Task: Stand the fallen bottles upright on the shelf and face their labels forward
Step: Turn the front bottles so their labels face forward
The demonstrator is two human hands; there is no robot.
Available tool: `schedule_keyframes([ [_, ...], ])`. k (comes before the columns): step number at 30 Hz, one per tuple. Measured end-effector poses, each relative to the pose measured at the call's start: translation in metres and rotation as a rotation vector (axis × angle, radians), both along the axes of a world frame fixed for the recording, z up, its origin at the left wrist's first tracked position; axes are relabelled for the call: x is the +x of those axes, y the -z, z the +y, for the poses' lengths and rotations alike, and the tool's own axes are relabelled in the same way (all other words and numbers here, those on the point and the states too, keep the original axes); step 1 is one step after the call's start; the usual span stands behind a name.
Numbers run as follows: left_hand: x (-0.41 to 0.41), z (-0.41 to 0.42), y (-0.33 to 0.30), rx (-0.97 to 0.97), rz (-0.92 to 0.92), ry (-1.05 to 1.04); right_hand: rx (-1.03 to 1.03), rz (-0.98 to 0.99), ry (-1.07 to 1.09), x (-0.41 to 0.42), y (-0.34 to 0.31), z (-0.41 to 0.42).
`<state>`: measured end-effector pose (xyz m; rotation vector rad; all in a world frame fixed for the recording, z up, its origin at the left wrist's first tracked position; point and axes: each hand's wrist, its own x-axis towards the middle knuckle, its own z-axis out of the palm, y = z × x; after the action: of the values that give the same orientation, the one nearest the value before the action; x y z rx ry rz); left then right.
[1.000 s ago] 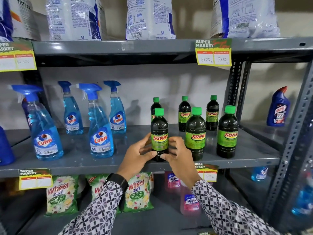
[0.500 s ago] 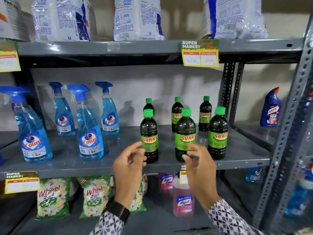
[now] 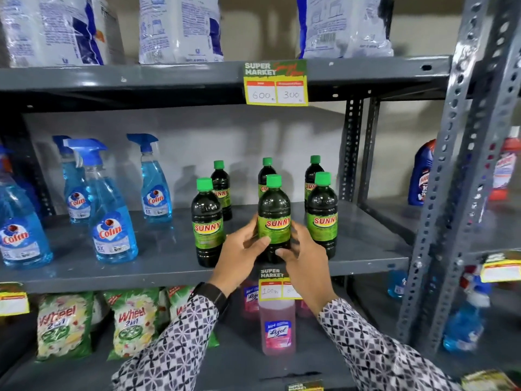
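Dark upright Sunny bottle [image 3: 274,218] in both hands' grip, left hand [image 3: 239,256], right hand [image 3: 306,259].

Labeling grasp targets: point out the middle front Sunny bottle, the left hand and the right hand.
middle front Sunny bottle [image 3: 274,221]: head view, on its green label.
left hand [image 3: 239,253]: head view, on the back of the hand.
right hand [image 3: 306,256]: head view, on the back of the hand.
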<state>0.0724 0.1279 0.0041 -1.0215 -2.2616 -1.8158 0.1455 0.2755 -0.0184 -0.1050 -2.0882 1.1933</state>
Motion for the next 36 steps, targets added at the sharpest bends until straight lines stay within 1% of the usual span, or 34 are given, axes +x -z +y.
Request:
schedule_keyframes([
  [4, 0.007, 0.013, 0.002, 0.013, -0.02, 0.01, 0.037, 0.052, 0.05, 0.005, 0.007, 0.012],
  [8, 0.011, 0.019, 0.006, 0.049, -0.013, -0.032, 0.054, 0.026, 0.024, 0.007, 0.011, 0.019],
  [14, 0.018, 0.021, 0.005, 0.034, 0.015, -0.062, 0.061, 0.036, 0.003, 0.012, 0.011, 0.02],
  [17, 0.023, 0.019, 0.008, 0.033, -0.006, -0.062, 0.091, 0.055, 0.0, 0.016, 0.013, 0.021],
  [18, 0.027, 0.017, 0.009, 0.053, -0.012, -0.09, 0.104, 0.068, 0.011, 0.02, 0.015, 0.023],
  [20, 0.041, 0.014, 0.01, 0.146, 0.012, -0.256, 0.097, 0.106, 0.053, 0.031, 0.016, 0.032],
  [22, 0.06, 0.017, 0.012, 0.282, 0.095, -0.429, 0.06, 0.153, 0.112, 0.042, 0.014, 0.048],
  [23, 0.07, 0.022, 0.012, 0.309, 0.12, -0.449, 0.044, 0.178, 0.144, 0.047, 0.012, 0.057],
  [24, 0.079, 0.028, 0.01, 0.295, 0.131, -0.422, 0.032, 0.194, 0.168, 0.051, 0.01, 0.067],
  [26, 0.092, 0.047, 0.006, 0.166, 0.11, -0.298, 0.01, 0.202, 0.165, 0.054, 0.004, 0.084],
  [28, 0.096, 0.071, -0.001, -0.009, 0.1, -0.211, -0.032, 0.165, 0.076, 0.051, -0.002, 0.097],
  [30, 0.098, 0.093, -0.008, -0.133, 0.079, -0.162, -0.058, 0.097, -0.032, 0.045, -0.006, 0.107],
  [32, 0.099, 0.109, -0.012, -0.176, 0.001, -0.142, -0.044, 0.046, -0.098, 0.037, -0.007, 0.115],
  [36, 0.086, 0.124, -0.009, -0.138, -0.018, -0.265, -0.048, 0.01, -0.128, 0.026, -0.008, 0.127],
])
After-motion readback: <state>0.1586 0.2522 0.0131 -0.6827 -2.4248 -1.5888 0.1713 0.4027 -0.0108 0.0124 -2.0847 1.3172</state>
